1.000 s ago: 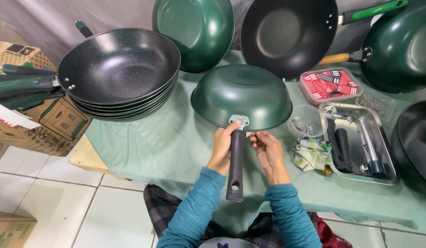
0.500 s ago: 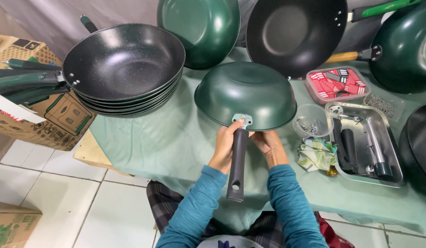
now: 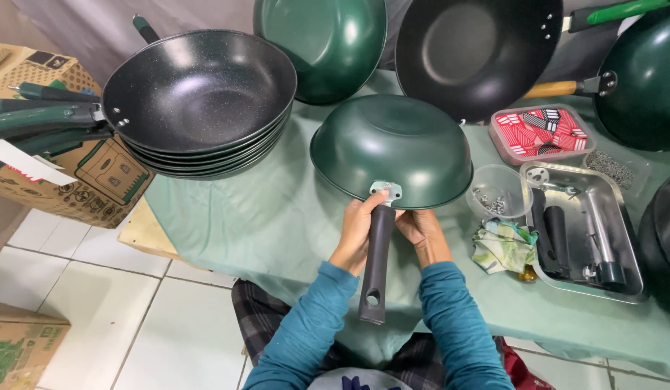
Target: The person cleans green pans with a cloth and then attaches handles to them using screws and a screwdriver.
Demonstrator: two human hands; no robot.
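Note:
A green wok (image 3: 393,148) lies upside down on the green tablecloth (image 3: 255,217), its metal bracket (image 3: 385,192) facing me. A dark handle (image 3: 376,263) runs from the bracket toward my body. My left hand (image 3: 357,232) grips the handle's upper end, the thumb near the bracket. On the handle's other side, my right hand (image 3: 423,235) has its fingers curled at the joint just under the wok's rim; whether they pinch something small is hidden.
A stack of black-lined woks (image 3: 198,101) sits at left, more woks (image 3: 479,50) stand behind. A steel tray (image 3: 616,217) with tools, a clear bowl of screws (image 3: 497,191), a red-packet tub (image 3: 541,130) and a rag (image 3: 502,245) lie at right. Cardboard boxes (image 3: 82,173) stand left.
Both hands stay at the handle joint with small shifts; my right hand has closed in against the handle. The view has tilted slightly.

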